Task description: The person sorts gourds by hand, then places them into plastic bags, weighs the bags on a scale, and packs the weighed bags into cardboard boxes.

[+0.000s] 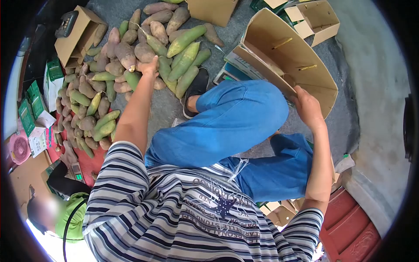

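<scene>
My left hand (149, 66) reaches into the heap, its fingers around the lower end of a plump brown sweet potato (144, 52); part of the grip is hidden. Long green radishes (187, 61) lie just right of it, and more brown roots surround it. My right hand (308, 106) is closed over the near edge of a tall open cardboard box (312, 50), beside my knee. Two yellow cord pieces show on the box's inner wall. Under its left side is a teal flat device (233, 72), apparently a scale, partly covered.
Smaller cardboard cartons (318, 19) stand at the top right, and another open carton (78, 37) at the upper left. Green-and-white boxes (32, 109) and a pink fan (20, 148) line the left. A person in green (72, 216) is at the lower left.
</scene>
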The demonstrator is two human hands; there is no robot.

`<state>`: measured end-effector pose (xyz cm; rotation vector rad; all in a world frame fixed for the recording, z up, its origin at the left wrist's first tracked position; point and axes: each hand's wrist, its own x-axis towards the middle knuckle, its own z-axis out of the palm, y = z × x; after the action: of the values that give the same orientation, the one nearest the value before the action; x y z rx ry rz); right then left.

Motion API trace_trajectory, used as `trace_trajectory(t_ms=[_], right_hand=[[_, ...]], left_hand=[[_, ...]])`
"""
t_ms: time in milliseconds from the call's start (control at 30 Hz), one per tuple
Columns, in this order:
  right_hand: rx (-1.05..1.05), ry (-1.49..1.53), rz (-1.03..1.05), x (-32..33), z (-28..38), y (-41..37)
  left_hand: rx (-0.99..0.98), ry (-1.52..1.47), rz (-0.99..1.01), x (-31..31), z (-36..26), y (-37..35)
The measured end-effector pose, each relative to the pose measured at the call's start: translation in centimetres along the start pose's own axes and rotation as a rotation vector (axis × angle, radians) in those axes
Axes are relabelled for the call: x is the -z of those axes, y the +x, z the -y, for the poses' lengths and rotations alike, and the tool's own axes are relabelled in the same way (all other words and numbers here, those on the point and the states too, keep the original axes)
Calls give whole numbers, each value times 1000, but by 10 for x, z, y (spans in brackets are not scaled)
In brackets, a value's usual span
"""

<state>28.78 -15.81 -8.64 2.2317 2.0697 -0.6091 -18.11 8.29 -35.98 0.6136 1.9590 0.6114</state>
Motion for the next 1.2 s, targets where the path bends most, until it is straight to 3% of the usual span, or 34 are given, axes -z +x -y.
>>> trace_trajectory(t_ms=[100,167,200,300,400,500,633,767,900,967,1033,1067,1167,1200], right_hand=[[-9,0,11,0,0,0],[-15,-5,-21,2,4,-2],[-14,-23,-11,-1,1,-1],[-34,-33,13,-2,1,0],[1,-8,-28,-4,-1,-2],[16,22,-49,-6,-3,-3],[23,16,-54,-8,-4,-2],[-4,-4,-32,-7,-2,-2],[56,-47,-61,-10,-4,-3],[64,-42,-60,-10,-4,-4],[59,-49,-48,-10,-3,-3],[58,-53,-43,-8,-2,-4],[56,-65,-28,-10,-5,-2],[54,-69,-24,-12,-6,-2]], left_hand=[[49,-81,51,-1,25,49],[40,-171,44,-3,14,39],[25,-242,35,4,-5,-1],[161,-508,187,16,4,-2],[183,-589,336,19,-12,-73],[-82,-513,450,1,-47,-166],[-729,-299,649,-25,-111,-260],[-1234,179,617,-57,-165,-327],[-1279,303,919,-117,-180,-355],[-1392,588,798,-151,-176,-351],[-1321,822,902,-163,-175,-360],[-1380,854,931,-174,-167,-352],[-1520,620,912,-187,-140,-329],[-1672,452,826,-175,-142,-333]])
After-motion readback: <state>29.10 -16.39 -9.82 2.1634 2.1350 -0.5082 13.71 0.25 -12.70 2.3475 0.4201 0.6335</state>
